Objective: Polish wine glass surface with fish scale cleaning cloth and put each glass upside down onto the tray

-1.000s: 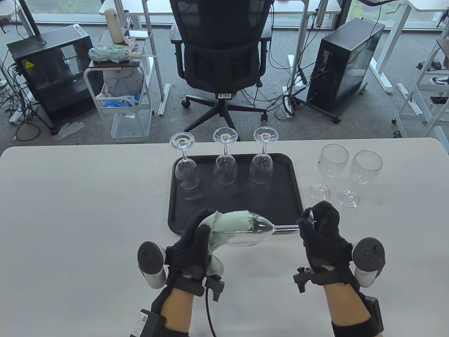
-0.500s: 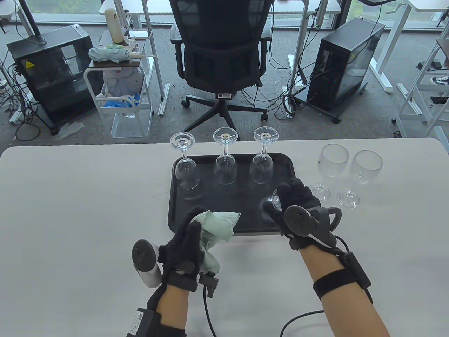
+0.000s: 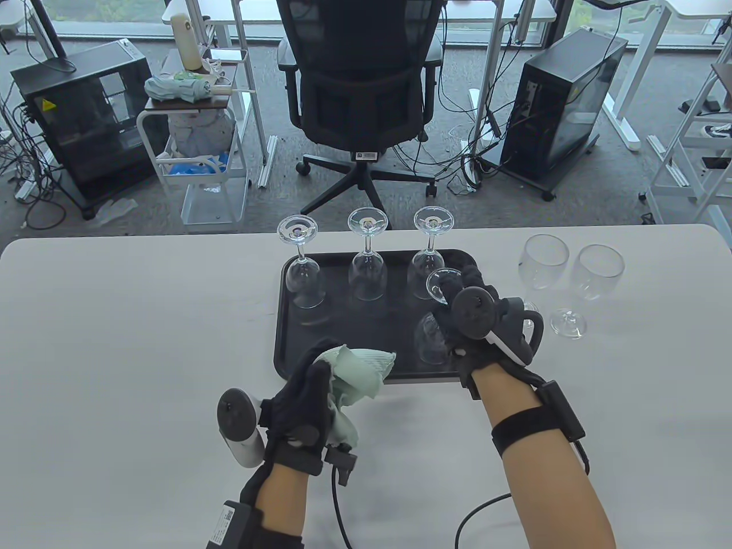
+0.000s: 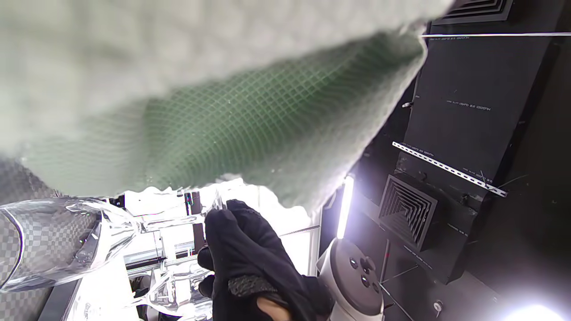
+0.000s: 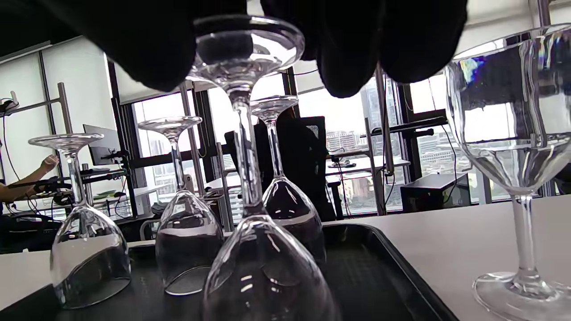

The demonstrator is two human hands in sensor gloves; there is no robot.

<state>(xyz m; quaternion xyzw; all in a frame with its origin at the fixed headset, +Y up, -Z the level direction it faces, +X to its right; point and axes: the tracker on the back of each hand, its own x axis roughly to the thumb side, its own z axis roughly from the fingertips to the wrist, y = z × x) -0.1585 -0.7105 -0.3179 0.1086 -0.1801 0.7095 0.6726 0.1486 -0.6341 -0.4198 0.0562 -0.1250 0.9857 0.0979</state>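
My right hand [image 3: 457, 284] grips the foot of a clear wine glass [image 3: 432, 340], holding it upside down over the right front of the black tray [image 3: 297, 346]. Its fingers [image 5: 348, 44] curl round the foot in the right wrist view. The glass's rim is out of sight, so I cannot tell whether it touches the tray. My left hand [image 3: 311, 389] holds the pale green cloth [image 3: 360, 374] bunched at the tray's front edge. That cloth [image 4: 223, 111] fills most of the left wrist view. Three glasses [image 3: 367, 277] stand upside down along the tray's back.
Two upright wine glasses [image 3: 543, 263] [image 3: 597, 271] stand on the white table right of the tray, close to my right hand. One of them [image 5: 513, 133] looms at the right in the right wrist view. An office chair [image 3: 363, 86] stands beyond the table's far edge.
My right hand pulled the glass out of the cloth, turned it upside down and carried it over the tray's right front. The left hand stayed put with the cloth.
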